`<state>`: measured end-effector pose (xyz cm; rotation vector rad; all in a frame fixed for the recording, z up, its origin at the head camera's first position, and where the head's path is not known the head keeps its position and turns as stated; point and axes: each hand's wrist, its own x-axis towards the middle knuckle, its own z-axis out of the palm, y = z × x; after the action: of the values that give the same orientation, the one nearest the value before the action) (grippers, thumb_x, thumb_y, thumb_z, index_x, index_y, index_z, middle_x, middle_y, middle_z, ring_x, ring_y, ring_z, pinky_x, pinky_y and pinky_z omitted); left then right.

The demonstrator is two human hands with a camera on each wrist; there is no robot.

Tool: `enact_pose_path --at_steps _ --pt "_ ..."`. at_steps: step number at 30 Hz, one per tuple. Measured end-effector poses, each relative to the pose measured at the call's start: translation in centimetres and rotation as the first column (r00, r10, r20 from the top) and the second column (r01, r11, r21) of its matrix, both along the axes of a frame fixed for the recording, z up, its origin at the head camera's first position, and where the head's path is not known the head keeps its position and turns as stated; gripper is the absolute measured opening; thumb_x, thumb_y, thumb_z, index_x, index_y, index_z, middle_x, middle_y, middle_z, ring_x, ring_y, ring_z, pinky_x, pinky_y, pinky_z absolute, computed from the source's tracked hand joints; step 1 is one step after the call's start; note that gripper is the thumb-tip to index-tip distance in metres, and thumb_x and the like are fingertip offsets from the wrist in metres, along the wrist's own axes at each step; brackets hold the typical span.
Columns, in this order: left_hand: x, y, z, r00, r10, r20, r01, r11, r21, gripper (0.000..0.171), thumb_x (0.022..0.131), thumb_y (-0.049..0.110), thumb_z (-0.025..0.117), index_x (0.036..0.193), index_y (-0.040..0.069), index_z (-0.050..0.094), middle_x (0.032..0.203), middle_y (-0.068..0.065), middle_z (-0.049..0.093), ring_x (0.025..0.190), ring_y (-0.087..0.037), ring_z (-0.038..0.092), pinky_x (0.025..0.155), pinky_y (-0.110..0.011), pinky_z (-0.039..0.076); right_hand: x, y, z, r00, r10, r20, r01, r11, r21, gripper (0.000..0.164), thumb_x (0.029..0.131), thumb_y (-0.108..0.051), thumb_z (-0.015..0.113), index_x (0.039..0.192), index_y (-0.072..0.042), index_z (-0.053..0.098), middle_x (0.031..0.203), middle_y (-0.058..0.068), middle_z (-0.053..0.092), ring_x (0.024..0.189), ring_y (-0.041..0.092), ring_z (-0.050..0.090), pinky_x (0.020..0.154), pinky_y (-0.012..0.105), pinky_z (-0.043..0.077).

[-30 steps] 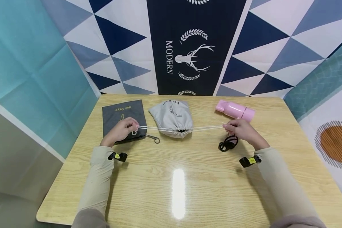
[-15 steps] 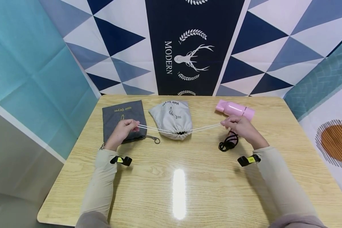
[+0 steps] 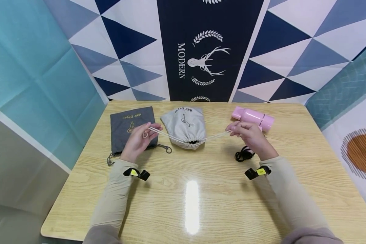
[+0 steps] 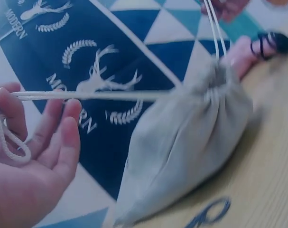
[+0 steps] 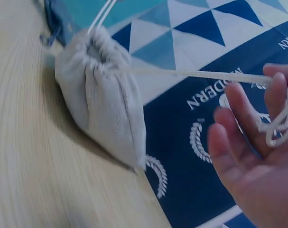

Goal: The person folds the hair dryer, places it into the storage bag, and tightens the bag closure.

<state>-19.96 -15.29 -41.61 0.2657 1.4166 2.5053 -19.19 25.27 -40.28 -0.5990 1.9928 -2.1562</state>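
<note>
A light grey drawstring bag (image 3: 185, 126) printed "Hair Dryer" lies mid-table, bulging, its mouth gathered to a small dark hole. From that mouth white cords run out to both sides. My left hand (image 3: 141, 137) pinches the left cord (image 4: 101, 95) between thumb and forefinger, the other fingers loosely spread; a loop of cord hangs at the palm. On the other side, my right hand (image 3: 246, 135) pinches the right cord (image 5: 200, 73) the same way, its knotted end (image 5: 279, 126) dangling by the palm. Both cords slope up from the bag to the hands.
A dark grey drawstring bag (image 3: 119, 130) lies flat at the left, partly behind my left hand. A pink hair dryer (image 3: 252, 117) lies at the right, its black coiled cord (image 3: 244, 155) near my right hand. A patterned cloth (image 3: 134, 51) hangs behind the table.
Both hands have come inward toward the bag and risen slightly, still pinching the cords, which now slope more. The grey bag has stayed almost in place.
</note>
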Motion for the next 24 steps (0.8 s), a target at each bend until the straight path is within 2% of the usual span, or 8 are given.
enact_pose_path --at_steps 2,4,6,9,14,17,20,24 --pt "0.0 0.5 0.2 0.999 -0.034 -0.010 0.035 0.995 0.091 0.055 0.106 0.017 0.041 0.054 0.009 0.057 0.099 -0.003 0.076 0.104 -0.018 0.068 0.095 -0.028 0.050 0.0 -0.4 -0.1 0.990 0.136 -0.026 -0.138 0.988 -0.068 0.041 0.102 0.000 0.039 0.070 -0.010 0.063 0.102 -0.002 0.073 0.101 0.010 0.065 0.089 0.021 0.048" --pt "0.0 1.0 0.4 0.998 -0.057 -0.009 0.058 0.985 0.164 0.059 0.107 0.018 0.036 0.053 0.010 0.058 0.099 -0.003 0.076 0.105 -0.019 0.068 0.098 -0.028 0.049 -0.1 -0.8 -0.2 0.969 0.245 -0.043 -0.248 0.962 -0.114 0.045 0.102 0.003 0.032 0.070 -0.010 0.061 0.107 0.000 0.074 0.109 0.011 0.065 0.096 0.023 0.045" --pt "-0.1 1.5 0.4 0.997 -0.071 0.011 0.066 0.969 0.237 0.061 0.108 0.018 0.031 0.055 0.010 0.061 0.097 -0.002 0.076 0.106 -0.019 0.068 0.101 -0.030 0.046 -0.1 -1.2 -0.4 0.945 0.321 -0.057 -0.326 0.932 -0.155 0.046 0.101 0.005 0.027 0.071 -0.007 0.059 0.108 0.001 0.074 0.113 0.014 0.065 0.102 0.025 0.043" --pt "-0.2 2.0 0.4 0.997 -0.056 0.061 0.033 0.944 0.329 0.061 0.108 0.019 0.025 0.063 0.011 0.065 0.092 -0.002 0.075 0.105 -0.019 0.067 0.104 -0.032 0.041 -0.1 -1.6 -0.9 0.916 0.400 -0.046 -0.400 0.891 -0.215 0.045 0.101 0.005 0.024 0.074 -0.004 0.058 0.104 0.002 0.075 0.112 0.016 0.066 0.104 0.028 0.042" --pt "-0.5 2.5 0.3 0.991 -0.033 0.126 -0.025 0.902 0.431 0.052 0.107 0.022 0.026 0.069 0.013 0.059 0.076 0.001 0.063 0.085 -0.016 0.061 0.094 -0.031 0.040 0.1 -2.1 -1.4 0.891 0.452 -0.046 -0.448 0.856 -0.258 0.046 0.103 0.002 0.022 0.078 -0.007 0.059 0.089 0.002 0.072 0.098 0.017 0.067 0.101 0.031 0.044" --pt "-0.7 2.4 0.2 0.989 -0.046 0.144 -0.028 0.883 0.469 0.051 0.107 0.022 0.028 0.061 0.015 0.050 0.063 0.005 0.043 0.065 -0.011 0.042 0.079 -0.026 0.039 0.2 -2.3 -1.6 0.893 0.447 -0.059 -0.446 0.854 -0.269 0.046 0.104 0.002 0.020 0.075 -0.007 0.054 0.084 0.002 0.068 0.090 0.018 0.063 0.097 0.031 0.045" --pt "-0.9 2.3 0.2 0.987 -0.058 0.147 -0.018 0.882 0.471 0.052 0.107 0.023 0.028 0.057 0.017 0.041 0.058 0.007 0.031 0.057 -0.009 0.026 0.070 -0.024 0.038 0.2 -2.3 -1.7 0.895 0.442 -0.057 -0.440 0.857 -0.269 0.043 0.104 0.001 0.019 0.073 -0.007 0.047 0.081 0.002 0.065 0.086 0.019 0.061 0.093 0.030 0.045" --pt "-1.2 2.1 0.3 0.988 -0.051 0.149 -0.019 0.901 0.433 0.053 0.107 0.023 0.027 0.056 0.018 0.036 0.055 0.007 0.029 0.056 -0.010 0.018 0.067 -0.023 0.037 0.0 -2.1 -1.8 0.897 0.440 -0.044 -0.436 0.864 -0.253 0.042 0.105 -0.001 0.019 0.075 -0.007 0.048 0.080 0.001 0.063 0.086 0.017 0.060 0.089 0.030 0.047"
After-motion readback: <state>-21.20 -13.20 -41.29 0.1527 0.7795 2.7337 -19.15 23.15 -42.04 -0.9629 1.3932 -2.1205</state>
